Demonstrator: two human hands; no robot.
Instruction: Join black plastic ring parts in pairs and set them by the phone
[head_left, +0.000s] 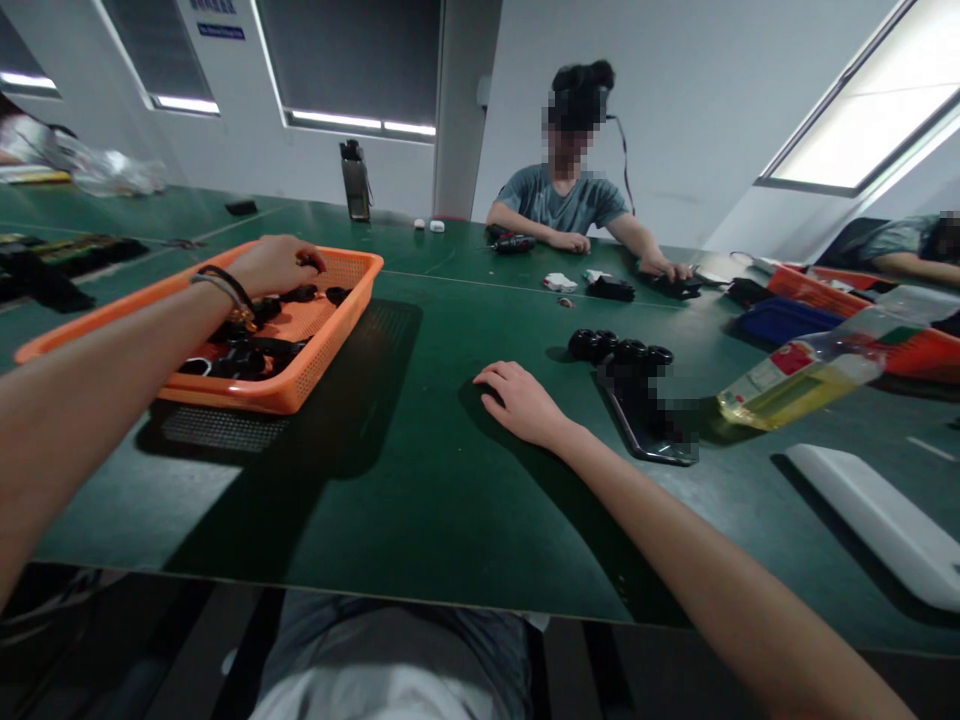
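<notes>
My left hand (274, 265), with bands at the wrist, is over the far side of an orange plastic basket (296, 385). Its fingers curl inward around something dark that I cannot make out. Black parts (244, 360) lie jumbled in the basket under my wrist, some with a round, ringed shape. On the green table (420, 480), my right hand (521, 405) rests palm down with fingers loosely extended and nothing in them. Beyond it to the right stands a row of several round black parts (619, 348), close to a phone (637, 430).
A tilted bottle of yellow liquid (802, 375) and a white slab-like object (870, 510) are on the right. Across the table a person (566, 200) handles dark items. Behind them are orange and blue trays (787, 320) at right and a dark drinking bottle (355, 180) at the back.
</notes>
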